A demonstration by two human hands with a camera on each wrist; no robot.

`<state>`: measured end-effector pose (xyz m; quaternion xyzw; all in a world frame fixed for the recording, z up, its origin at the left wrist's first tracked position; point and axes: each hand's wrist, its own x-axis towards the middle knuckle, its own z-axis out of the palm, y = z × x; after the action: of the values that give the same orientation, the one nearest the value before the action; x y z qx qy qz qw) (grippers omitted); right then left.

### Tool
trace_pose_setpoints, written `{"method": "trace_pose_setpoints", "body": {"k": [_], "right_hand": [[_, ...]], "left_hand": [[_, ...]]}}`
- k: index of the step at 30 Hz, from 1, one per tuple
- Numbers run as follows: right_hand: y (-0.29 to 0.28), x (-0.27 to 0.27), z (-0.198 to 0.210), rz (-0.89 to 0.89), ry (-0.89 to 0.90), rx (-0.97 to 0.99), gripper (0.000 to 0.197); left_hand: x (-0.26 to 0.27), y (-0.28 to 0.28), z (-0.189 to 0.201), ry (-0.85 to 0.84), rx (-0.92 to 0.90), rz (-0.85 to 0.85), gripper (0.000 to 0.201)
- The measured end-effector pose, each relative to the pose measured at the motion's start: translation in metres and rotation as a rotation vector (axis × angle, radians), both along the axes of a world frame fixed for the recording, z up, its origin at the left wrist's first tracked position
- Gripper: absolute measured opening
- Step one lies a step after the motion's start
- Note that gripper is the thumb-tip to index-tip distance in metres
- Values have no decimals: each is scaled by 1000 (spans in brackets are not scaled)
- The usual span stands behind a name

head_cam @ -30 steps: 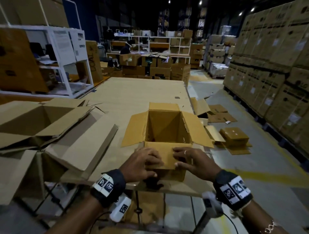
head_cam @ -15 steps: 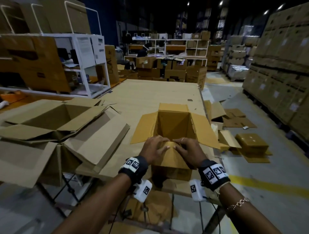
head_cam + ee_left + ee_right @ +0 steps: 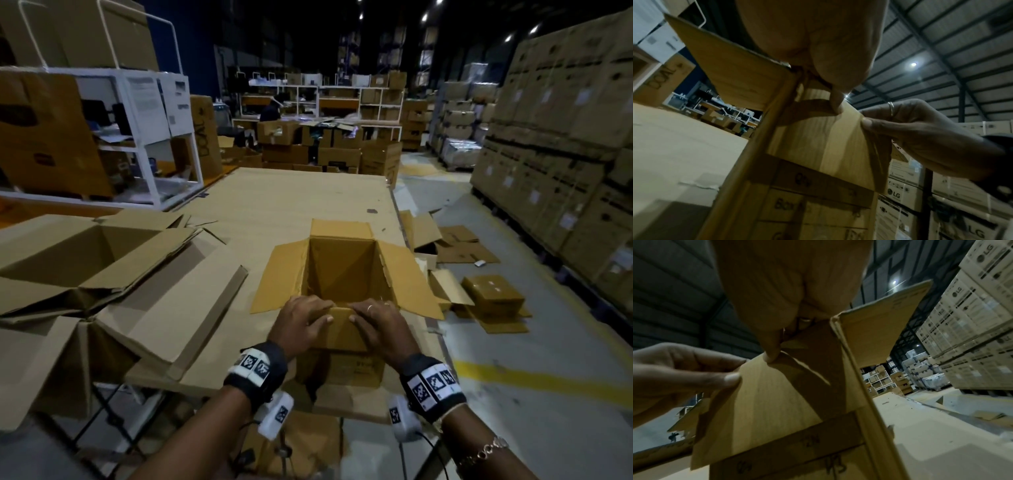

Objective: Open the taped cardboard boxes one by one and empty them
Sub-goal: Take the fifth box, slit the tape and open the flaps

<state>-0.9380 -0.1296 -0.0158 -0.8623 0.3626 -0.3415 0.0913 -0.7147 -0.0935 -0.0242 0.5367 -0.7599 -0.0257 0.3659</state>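
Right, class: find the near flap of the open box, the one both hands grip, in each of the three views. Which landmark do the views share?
Head: the near flap sits low centre, folded toward the viewer, between the left hand and the right hand.
Left wrist: centre, right hand on its right edge.
Right wrist: centre-left, left hand on its left edge.
Shared landmark: the thumbs pinching the flap.

The right hand point(image 3: 789, 293) fills the 12 o'clock area, its thumb pinching the top edge of the box flap point(image 3: 777, 394). The left hand point(image 3: 676, 373) grips the same flap from 9 o'clock. Stacked cartons point(image 3: 972, 329) stand at 3 o'clock.
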Motion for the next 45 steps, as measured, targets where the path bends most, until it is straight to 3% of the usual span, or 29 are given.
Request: {"method": "trace_pose_setpoints", "body": {"k": [6, 15, 25, 28, 31, 35, 38, 45], "right_hand": [[-5, -26, 0, 47, 113, 85, 45], [-2, -20, 0, 0, 80, 60, 44], [14, -18, -5, -96, 89, 42, 41], [31, -23, -1, -197, -64, -15, 44], [52, -32, -5, -350, -249, -79, 45], [56, -46, -20, -509, -357, 130, 53], [45, -50, -13, -485, -437, 250, 67], [7, -57, 28, -413, -461, 182, 64]], "left_hand": [[21, 1, -1, -129, -21, -35, 26], [12, 0, -4, -17, -28, -19, 18], [13, 9, -3, 31, 2, -16, 24], [17, 28, 2, 42, -78, 50, 35], [21, 50, 0, 82, -116, 247, 40], [22, 68, -6, 199, 214, 400, 66], [22, 62, -7, 268, 306, 417, 83], [24, 39, 27, 349, 130, 402, 78]]}}
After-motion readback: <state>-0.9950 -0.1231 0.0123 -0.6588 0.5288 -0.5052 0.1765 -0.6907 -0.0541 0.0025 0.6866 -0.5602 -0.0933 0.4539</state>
